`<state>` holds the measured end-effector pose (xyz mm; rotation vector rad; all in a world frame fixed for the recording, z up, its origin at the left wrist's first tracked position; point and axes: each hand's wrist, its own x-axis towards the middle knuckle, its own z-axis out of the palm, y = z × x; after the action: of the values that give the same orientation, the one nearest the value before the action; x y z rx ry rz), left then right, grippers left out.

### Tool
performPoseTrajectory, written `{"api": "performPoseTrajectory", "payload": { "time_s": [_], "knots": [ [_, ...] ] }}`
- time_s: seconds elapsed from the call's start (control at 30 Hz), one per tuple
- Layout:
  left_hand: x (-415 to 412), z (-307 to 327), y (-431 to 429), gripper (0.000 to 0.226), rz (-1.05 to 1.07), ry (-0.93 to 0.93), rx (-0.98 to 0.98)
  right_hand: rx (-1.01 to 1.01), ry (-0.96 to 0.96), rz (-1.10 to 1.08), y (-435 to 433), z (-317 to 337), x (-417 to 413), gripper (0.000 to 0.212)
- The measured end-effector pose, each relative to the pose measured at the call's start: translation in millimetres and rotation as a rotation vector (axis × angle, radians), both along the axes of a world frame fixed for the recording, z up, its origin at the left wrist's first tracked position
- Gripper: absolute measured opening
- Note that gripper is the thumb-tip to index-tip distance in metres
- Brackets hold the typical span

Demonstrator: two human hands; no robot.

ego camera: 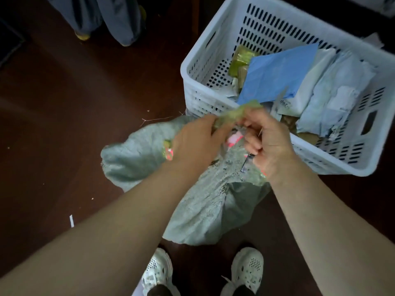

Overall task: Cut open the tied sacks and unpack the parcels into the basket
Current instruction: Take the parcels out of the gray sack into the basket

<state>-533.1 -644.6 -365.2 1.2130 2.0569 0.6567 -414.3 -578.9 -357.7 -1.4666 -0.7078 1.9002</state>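
A grey-green woven sack (201, 201) lies on the dark floor in front of my feet. Its bunched, tied neck (235, 113) is lifted between my hands. My left hand (195, 142) grips the neck from the left. My right hand (267, 142) holds a small cutting tool with a dark handle (245, 164); a thin blade tip (283, 92) pokes up past the neck, blurred. A white slotted basket (192, 67) stands at the upper right and holds several parcels, among them a blue mailer (277, 71), pale grey bags (333, 90) and a yellow-green packet (241, 58).
Another person's trouser legs and shoes (102, 20) stand at the top left. My two white shoes (205, 272) are at the bottom. Bits of thread (154, 120) and a paper scrap (71, 221) lie on the floor. Another white container's corner (382, 5) shows top right.
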Motion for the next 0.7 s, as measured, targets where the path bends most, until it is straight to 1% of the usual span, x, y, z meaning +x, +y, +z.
{"api": "performPoseTrajectory", "payload": {
  "time_s": [0.03, 0.07, 0.1, 0.13, 0.17, 0.2, 0.27, 0.3, 0.33, 0.4, 0.5, 0.57, 0.63, 0.67, 0.7],
  "knots": [
    [4.7, 1.1, 10.2, 0.044, 0.077, -0.096, 0.056, 0.041, -0.053, -0.007, 8.3, 3.9, 1.0, 0.017],
    [8.5, 1.6, 19.8, 0.047, 0.147, -0.197, 0.084, 0.091, -0.132, 0.006, 16.2, 6.1, 3.0, 0.023],
    [11.7, -0.6, 27.6, 0.048, 0.222, -0.306, 0.069, 0.15, -0.217, 0.028, 22.1, 5.3, 6.7, 0.025],
    [14.4, -4.5, 33.7, 0.047, 0.297, -0.416, 0.026, 0.2, -0.293, 0.061, 25.0, 1.0, 11.2, 0.021],
    [17.0, -12.3, 39.5, 0.044, 0.367, -0.524, -0.033, 0.241, -0.345, 0.105, 25.5, -8.0, 16.2, 0.015],
    [19.8, -21.6, 44.4, 0.04, 0.435, -0.632, -0.084, 0.263, -0.386, 0.153, 23.9, -18.7, 19.9, 0.014],
    [26.8, -45.2, 47.8, 0.025, 0.519, -0.851, -0.173, 0.31, -0.465, 0.224, 18.9, -49.1, 26.4, 0.029],
    [31.0, -57.5, 48.0, 0.018, 0.521, -0.93, -0.196, 0.345, -0.511, 0.226, 18.0, -67.2, 29.5, 0.032],
    [35.9, -69.3, 47.7, 0.017, 0.502, -0.973, -0.208, 0.383, -0.557, 0.213, 16.6, -83.1, 32.1, 0.031],
    [42.0, -94.0, 46.4, 0.021, 0.469, -0.965, -0.192, 0.466, -0.605, 0.167, 14.9, -113.0, 36.0, 0.03],
    [44.8, -125.4, 51.3, 0.027, 0.46, -0.83, -0.111, 0.553, -0.613, 0.057, 20.5, -148.4, 36.5, 0.028],
    [46.6, -143.3, 55.7, 0.032, 0.454, -0.779, -0.061, 0.607, -0.594, 0.034, 23.8, -164.5, 32.9, 0.028],
    [44.7, -162.8, 57.7, 0.035, 0.485, -0.775, -0.028, 0.767, -0.656, 0.034, 20.5, -177.9, 27.2, 0.029],
    [42.9, -172.5, 58.0, 0.034, 0.532, -0.803, -0.03, 0.857, -0.691, 0.015, 16.7, -183.5, 25.1, 0.028],
    [40.4, -182.9, 58.4, 0.032, 0.594, -0.871, -0.035, 0.941, -0.718, 0.01, 12.6, -189.9, 23.1, 0.023]
  ]
}}
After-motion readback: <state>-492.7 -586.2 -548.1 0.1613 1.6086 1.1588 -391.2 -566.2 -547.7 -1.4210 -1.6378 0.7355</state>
